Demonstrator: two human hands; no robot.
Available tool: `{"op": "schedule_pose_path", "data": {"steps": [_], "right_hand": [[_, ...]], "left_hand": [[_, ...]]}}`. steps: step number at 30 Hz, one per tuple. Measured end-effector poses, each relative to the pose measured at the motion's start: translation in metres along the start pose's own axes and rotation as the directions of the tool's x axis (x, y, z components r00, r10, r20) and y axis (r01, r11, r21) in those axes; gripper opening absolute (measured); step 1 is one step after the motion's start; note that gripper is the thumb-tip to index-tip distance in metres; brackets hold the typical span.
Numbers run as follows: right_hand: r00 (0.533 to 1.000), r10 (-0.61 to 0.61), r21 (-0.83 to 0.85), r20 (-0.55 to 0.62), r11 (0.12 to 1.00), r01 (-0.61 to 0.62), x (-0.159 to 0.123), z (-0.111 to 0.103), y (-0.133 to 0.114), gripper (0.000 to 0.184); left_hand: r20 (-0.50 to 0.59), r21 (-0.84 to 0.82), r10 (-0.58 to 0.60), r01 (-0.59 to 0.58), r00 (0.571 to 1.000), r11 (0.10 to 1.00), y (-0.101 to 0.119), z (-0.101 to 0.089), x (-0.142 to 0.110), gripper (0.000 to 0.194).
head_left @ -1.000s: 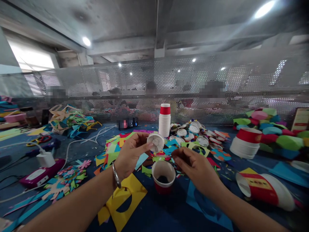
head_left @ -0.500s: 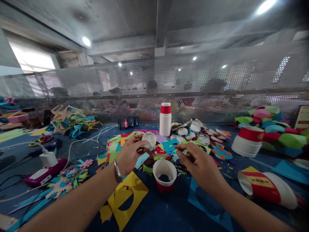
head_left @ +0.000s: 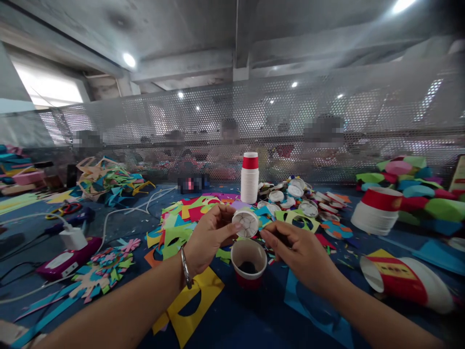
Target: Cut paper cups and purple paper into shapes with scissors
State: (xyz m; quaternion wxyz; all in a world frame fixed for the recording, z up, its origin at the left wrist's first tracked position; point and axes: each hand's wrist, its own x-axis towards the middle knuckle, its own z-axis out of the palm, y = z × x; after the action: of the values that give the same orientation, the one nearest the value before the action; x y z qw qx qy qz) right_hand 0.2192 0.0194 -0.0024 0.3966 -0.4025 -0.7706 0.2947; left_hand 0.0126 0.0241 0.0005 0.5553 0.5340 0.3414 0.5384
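**Two Hands Meet Around One Lined White Disc**

One left hand (head_left: 209, 237) pinches the white disc (head_left: 247, 223) between thumb and fingers; dark lines cross its face. The right hand (head_left: 300, 247) is narrow, fingertips drawn together beside the disc; whether they grip anything is unclear. An open red-and-white cup (head_left: 249, 278) stands below and between the hands. Right of the right hand lies a tipped cup (head_left: 403, 278), its yellow panel (head_left: 394, 271) bearing dark marks too small to read. Beyond the hands stands a tall cup stack (head_left: 249, 182), with a disc pile (head_left: 290, 194) beside it. Yellow cut paper (head_left: 209, 286) lies below the left hand.
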Motion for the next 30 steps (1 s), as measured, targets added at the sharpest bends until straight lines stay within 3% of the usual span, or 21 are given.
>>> {"op": "schedule_pose_path", "data": {"steps": [6, 10, 16, 19, 24, 30], "right_hand": [[1.0, 0.009, 0.014, 0.006, 1.0, -0.01, -0.001, 0.0, 0.001, 0.029], [0.999, 0.001, -0.069, -0.05, 0.998, -0.004, -0.001, -0.004, 0.001, 0.029], [0.992, 0.067, -0.085, -0.107, 0.993, -0.077, 0.005, -0.009, 0.005, 0.031], [0.983, 0.132, -0.053, -0.125, 0.989, -0.139, 0.009, -0.01, 0.014, 0.03], [0.937, 0.26, 0.047, -0.233, 0.965, -0.256, 0.022, -0.018, 0.032, 0.031], [0.837, 0.34, 0.141, -0.429, 0.94, -0.31, 0.058, -0.041, 0.047, 0.028]], "left_hand": [[-0.001, 0.037, 0.038, -0.038, 0.999, 0.999, 0.001, 0.0, -0.002, 0.037], [0.047, 0.085, 0.034, -0.038, 0.998, 0.996, 0.001, -0.001, -0.003, 0.035], [-0.08, 0.261, 0.124, -0.1, 0.989, 0.96, 0.001, -0.008, 0.002, 0.04], [-0.057, 0.369, 0.19, -0.156, 0.98, 0.916, 0.0, -0.013, 0.003, 0.032], [0.034, 0.466, 0.191, -0.185, 0.981, 0.865, 0.0, -0.015, -0.002, 0.021], [0.107, 0.481, 0.22, -0.244, 0.97, 0.842, 0.001, -0.011, -0.007, 0.016]]}}
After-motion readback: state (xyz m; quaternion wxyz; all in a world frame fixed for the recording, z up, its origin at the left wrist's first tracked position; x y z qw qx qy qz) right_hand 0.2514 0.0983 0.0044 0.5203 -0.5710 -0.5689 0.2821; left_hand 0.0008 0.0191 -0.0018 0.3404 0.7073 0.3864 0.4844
